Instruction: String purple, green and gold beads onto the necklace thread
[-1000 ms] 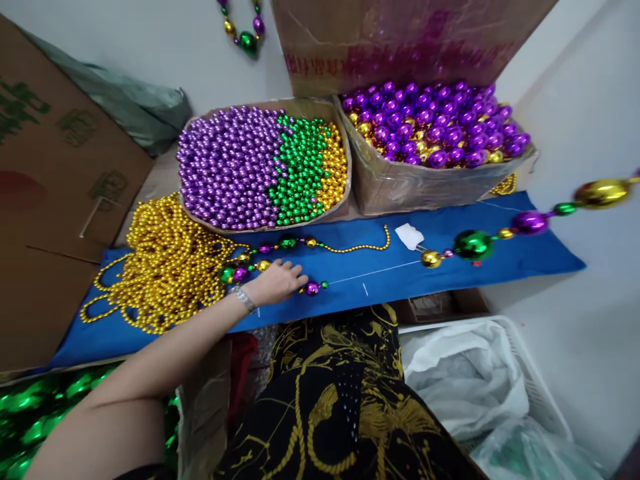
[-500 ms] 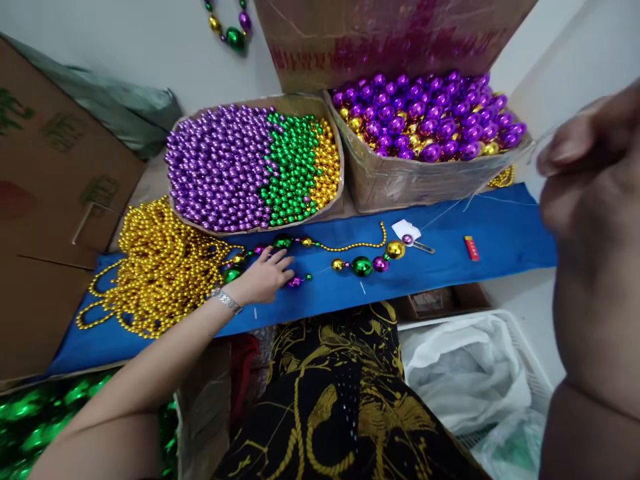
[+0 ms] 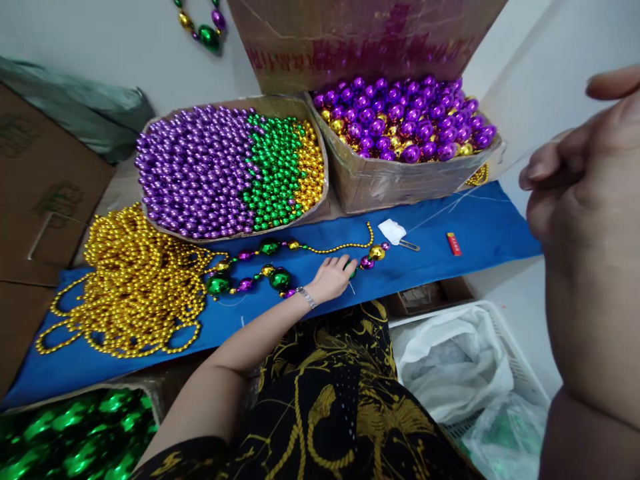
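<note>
My left hand (image 3: 333, 276) rests palm down on the blue cloth (image 3: 450, 263), its fingers over a green bead of the bead strand (image 3: 280, 273) that lies there in purple, green and gold. My right hand (image 3: 585, 200) is raised close to the camera at the right, thumb and forefinger pinched on a thin clear thread (image 3: 450, 203) that runs down toward the strand. A pile of gold bead chains (image 3: 130, 287) lies at the left end of the cloth.
A cardboard tray of purple, green and gold beads (image 3: 230, 170) and a box of bigger purple and gold beads (image 3: 400, 123) stand behind the cloth. A white tag (image 3: 393, 231), a small red lighter (image 3: 454, 244) and a white basket with plastic bags (image 3: 465, 373) are at the right.
My left hand slid right along the strand to the beads near the white tag. The strand's hanging end came down onto the cloth. My right hand rose into view pinching the thread.
</note>
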Action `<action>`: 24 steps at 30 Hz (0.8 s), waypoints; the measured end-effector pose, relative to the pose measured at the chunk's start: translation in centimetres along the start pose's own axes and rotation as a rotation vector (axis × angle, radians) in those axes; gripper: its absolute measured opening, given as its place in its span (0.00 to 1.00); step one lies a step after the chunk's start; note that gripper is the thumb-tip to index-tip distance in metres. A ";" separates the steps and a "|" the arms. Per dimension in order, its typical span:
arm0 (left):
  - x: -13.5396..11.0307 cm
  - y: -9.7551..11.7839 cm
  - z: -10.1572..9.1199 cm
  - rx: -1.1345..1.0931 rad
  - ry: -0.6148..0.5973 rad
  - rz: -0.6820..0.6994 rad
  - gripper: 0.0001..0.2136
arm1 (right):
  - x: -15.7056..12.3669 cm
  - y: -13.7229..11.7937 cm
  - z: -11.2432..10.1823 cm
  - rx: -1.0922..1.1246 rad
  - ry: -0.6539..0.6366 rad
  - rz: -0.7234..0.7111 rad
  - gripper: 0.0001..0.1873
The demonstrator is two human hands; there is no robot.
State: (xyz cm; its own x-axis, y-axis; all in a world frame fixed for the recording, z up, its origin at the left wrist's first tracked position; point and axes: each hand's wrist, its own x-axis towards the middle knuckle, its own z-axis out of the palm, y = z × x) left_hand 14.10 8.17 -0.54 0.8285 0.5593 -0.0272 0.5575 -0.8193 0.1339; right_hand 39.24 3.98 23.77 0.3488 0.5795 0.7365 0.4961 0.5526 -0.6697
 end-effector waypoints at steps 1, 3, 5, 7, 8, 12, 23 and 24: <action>-0.2 -0.3 -0.3 0.024 0.001 -0.002 0.25 | -0.2 0.7 -0.5 -0.009 0.035 -0.049 0.13; -0.8 -1.0 -1.0 0.071 -0.003 -0.019 0.25 | -0.9 2.4 -1.5 -0.049 0.057 -0.110 0.12; -1.6 -1.8 -1.8 0.119 -0.015 -0.049 0.26 | -2.1 4.2 -2.4 -0.089 0.014 -0.095 0.13; -2.4 -2.5 -2.5 0.162 -0.035 -0.082 0.26 | -3.6 5.8 -3.1 -0.108 -0.017 -0.026 0.14; -2.9 -2.8 -2.7 0.181 -0.046 -0.096 0.26 | -4.5 6.5 -3.3 -0.115 -0.027 0.011 0.14; -4.4 -4.0 -3.3 0.240 -0.096 -0.151 0.27 | -8.8 8.7 -3.4 -0.174 -0.060 0.214 0.15; -4.5 -3.5 -3.6 0.235 -0.005 -0.142 0.28 | -20.9 16.9 0.7 -0.188 -0.239 0.632 0.24; -4.0 -3.0 -3.3 0.217 0.033 -0.119 0.26 | -21.3 17.6 0.9 -0.191 -0.249 0.640 0.24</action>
State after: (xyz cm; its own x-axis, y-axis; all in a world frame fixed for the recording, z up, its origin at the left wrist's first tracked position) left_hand 8.94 8.81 2.48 0.7559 0.6547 0.0030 0.6526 -0.7530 -0.0847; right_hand 39.80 1.89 -3.83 0.4377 0.8873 0.1454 0.3934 -0.0435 -0.9183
